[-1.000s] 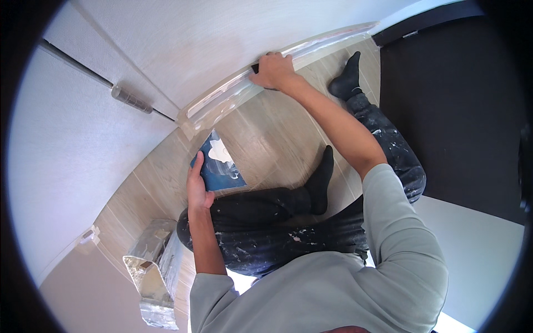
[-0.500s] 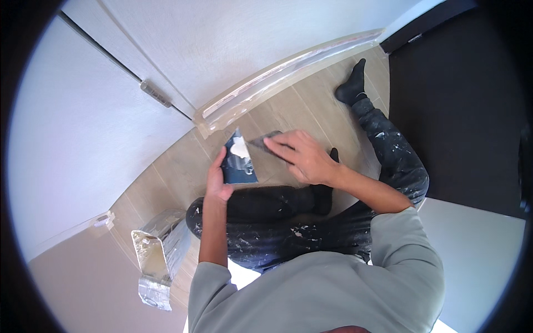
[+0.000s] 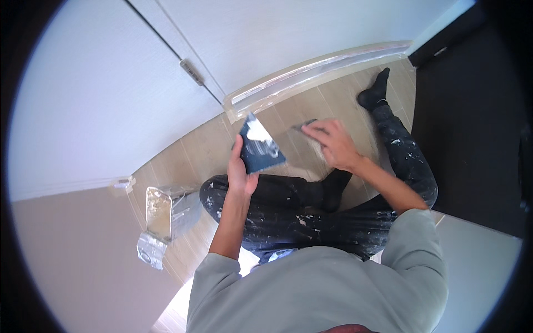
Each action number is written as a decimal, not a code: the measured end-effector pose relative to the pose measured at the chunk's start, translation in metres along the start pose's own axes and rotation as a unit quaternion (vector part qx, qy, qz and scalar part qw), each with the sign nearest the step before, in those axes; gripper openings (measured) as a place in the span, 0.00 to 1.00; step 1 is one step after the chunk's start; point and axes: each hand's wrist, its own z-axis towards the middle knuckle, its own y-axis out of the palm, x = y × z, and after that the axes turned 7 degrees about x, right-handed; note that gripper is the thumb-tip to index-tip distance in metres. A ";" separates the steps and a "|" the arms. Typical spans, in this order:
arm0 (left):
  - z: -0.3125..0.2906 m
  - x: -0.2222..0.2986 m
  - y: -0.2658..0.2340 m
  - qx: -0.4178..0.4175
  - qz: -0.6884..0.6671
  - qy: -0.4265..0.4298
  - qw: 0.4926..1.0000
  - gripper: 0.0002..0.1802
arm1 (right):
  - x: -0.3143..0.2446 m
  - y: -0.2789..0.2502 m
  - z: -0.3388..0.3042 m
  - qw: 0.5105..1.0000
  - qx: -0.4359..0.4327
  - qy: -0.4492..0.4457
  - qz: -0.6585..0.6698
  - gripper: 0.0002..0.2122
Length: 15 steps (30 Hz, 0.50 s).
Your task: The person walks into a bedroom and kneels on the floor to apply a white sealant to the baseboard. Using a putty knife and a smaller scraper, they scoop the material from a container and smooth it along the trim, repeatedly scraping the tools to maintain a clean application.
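Note:
My left hand (image 3: 242, 171) is closed round the edge of a dark blue putty board (image 3: 260, 162), held out above my bent leg. A white lump of putty (image 3: 257, 131) sits on its upper part, with thin streaks smeared below it. My right hand (image 3: 337, 146) grips a putty knife (image 3: 305, 125) just to the right of the board. The knife's dark blade points toward the board and is apart from it. Motion blurs the blade, and my fingers hide its handle.
Ahead runs a baseboard (image 3: 322, 69) edged with masking tape, under white panels (image 3: 288, 28) with a hinge (image 3: 191, 72). An open, plastic-wrapped container (image 3: 159, 213) stands on the wooden floor (image 3: 189, 147) to my left. A dark panel (image 3: 472, 127) rises at right.
My right hand has drawn the putty knife away from the board's edge, to the right. The putty on the board is spread differently. The whole view has shifted, moving the surroundings rightward.

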 end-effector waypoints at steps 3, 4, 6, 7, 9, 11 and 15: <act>-0.006 0.000 0.016 0.012 -0.002 0.165 0.986 0.28 | -0.026 0.005 -0.007 0.842 0.227 0.285 0.398 0.19; -0.008 -0.004 0.022 0.050 0.017 0.211 0.976 0.29 | -0.039 0.009 -0.007 0.693 0.298 0.375 0.539 0.16; -0.016 -0.011 0.039 0.070 0.025 0.281 0.957 0.30 | -0.070 0.006 0.004 0.621 0.346 0.380 0.592 0.11; -0.024 -0.016 0.049 0.093 0.023 0.302 0.948 0.29 | -0.076 0.007 0.001 0.605 0.329 0.386 0.613 0.10; -0.035 -0.024 0.072 0.126 0.021 0.340 0.932 0.29 | -0.083 0.014 0.001 0.577 0.337 0.400 0.628 0.09; -0.042 -0.030 0.074 0.122 0.138 0.362 0.914 0.29 | -0.088 0.016 0.001 0.575 0.343 0.406 0.622 0.09; -0.061 -0.045 0.084 0.058 0.307 0.384 0.869 0.29 | -0.089 0.010 0.004 0.599 0.354 0.396 0.599 0.08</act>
